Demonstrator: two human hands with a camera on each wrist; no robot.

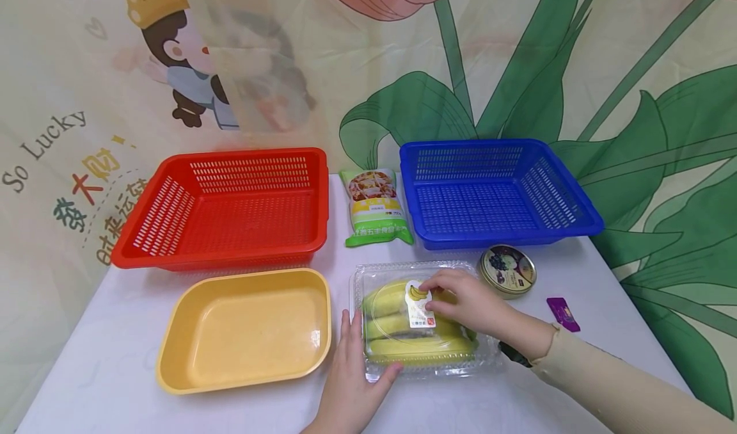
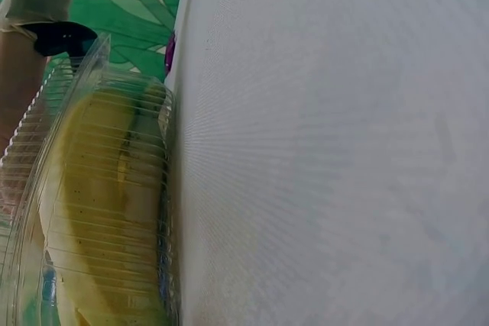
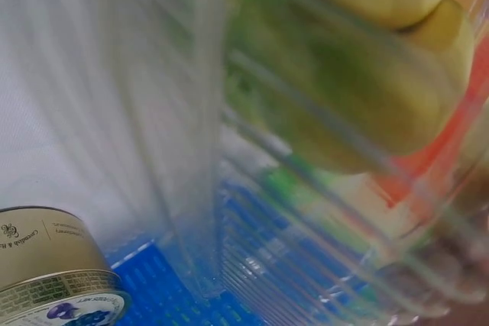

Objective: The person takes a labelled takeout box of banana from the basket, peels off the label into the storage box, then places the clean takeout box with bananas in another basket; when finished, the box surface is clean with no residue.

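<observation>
A clear plastic box of bananas (image 1: 423,331) lies on the white table (image 1: 115,370), near its front. My left hand (image 1: 354,370) lies flat on the table against the box's left side, fingers straight and thumb at its front corner. My right hand (image 1: 463,303) rests on the lid, fingertips by the banana label (image 1: 417,306). In the left wrist view the box (image 2: 99,211) is seen side-on and the left hand is out of frame. The right wrist view looks through the blurred box (image 3: 321,112).
A red basket (image 1: 230,210) and a blue basket (image 1: 489,191) stand at the back with a green snack bag (image 1: 375,207) between them. A yellow tray (image 1: 247,325) sits left of the box. A round tin (image 1: 507,269) and a small purple packet (image 1: 563,313) lie to the right.
</observation>
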